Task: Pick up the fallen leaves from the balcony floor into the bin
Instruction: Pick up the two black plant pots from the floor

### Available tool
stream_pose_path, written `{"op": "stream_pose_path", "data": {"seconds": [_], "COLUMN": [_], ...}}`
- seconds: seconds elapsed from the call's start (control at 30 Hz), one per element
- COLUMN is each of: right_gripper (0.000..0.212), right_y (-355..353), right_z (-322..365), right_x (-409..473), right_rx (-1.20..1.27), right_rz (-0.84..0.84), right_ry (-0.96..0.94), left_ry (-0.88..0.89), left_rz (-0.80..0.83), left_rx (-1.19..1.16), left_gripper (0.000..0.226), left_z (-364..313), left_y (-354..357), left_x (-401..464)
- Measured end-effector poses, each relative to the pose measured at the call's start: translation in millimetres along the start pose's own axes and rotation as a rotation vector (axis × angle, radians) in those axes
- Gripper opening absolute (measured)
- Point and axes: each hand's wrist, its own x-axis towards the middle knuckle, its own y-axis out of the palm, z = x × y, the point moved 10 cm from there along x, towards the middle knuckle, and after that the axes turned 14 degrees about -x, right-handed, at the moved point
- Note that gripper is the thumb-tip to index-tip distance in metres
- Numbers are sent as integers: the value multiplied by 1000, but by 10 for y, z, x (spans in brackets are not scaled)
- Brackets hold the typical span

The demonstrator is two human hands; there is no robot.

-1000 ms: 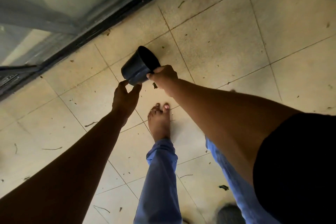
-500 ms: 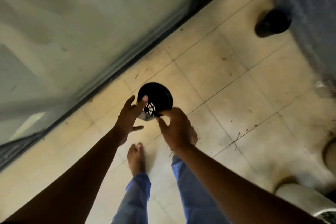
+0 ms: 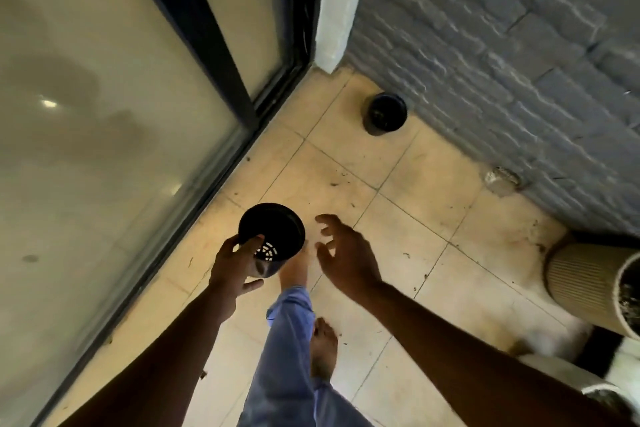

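Note:
My left hand (image 3: 236,265) grips a small black plastic pot (image 3: 272,234) by its rim and side, held above the tiled floor with its opening facing me and the slotted base visible inside. My right hand (image 3: 346,255) hovers just right of the pot with spread, loosely bent fingers and holds nothing. Small bits of leaf debris (image 3: 337,180) lie scattered on the beige floor tiles (image 3: 408,218) ahead.
A second black pot (image 3: 385,114) stands on the floor by the grey brick wall (image 3: 502,63). A glass sliding door (image 3: 104,115) with a dark frame runs along the left. A ribbed beige planter (image 3: 595,288) sits at the right. My bare feet are below the hands.
My right hand has let go of the pot and moved off to the right. The left hand alone holds it. The view has swung forward toward the wall corner.

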Motion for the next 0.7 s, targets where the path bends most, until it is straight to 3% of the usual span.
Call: {"op": "stream_pose_path", "data": {"seconds": [0.07,0.13,0.27,0.37,0.63,0.7], "right_gripper": [39,33,21,19,12,26], "right_y": [-156,-292,-329,-275,-316,-262], "right_z": [-248,-515,-1172,-1587,-2251,-2381], "right_x": [276,536,1007,1310,2049,2194], "right_rx": [27,66,289,586,942,1039], "right_rz": [21,45,83,57,-95,-125], "right_ry": [101,210,489,673,926,980], "left_ry": [89,44,-14,-1,14,20], "left_rz": [-29,37,70,93,165,162], "left_rx": [93,63,70,83,134,134], "left_gripper": [54,61,52,55,56,56], "left_z": [692,885,-485,-626,-955,-1023], "left_y": [-176,47,800,1088,1715,1822], "left_x": [1611,2152,238,415,1026,1136]}}
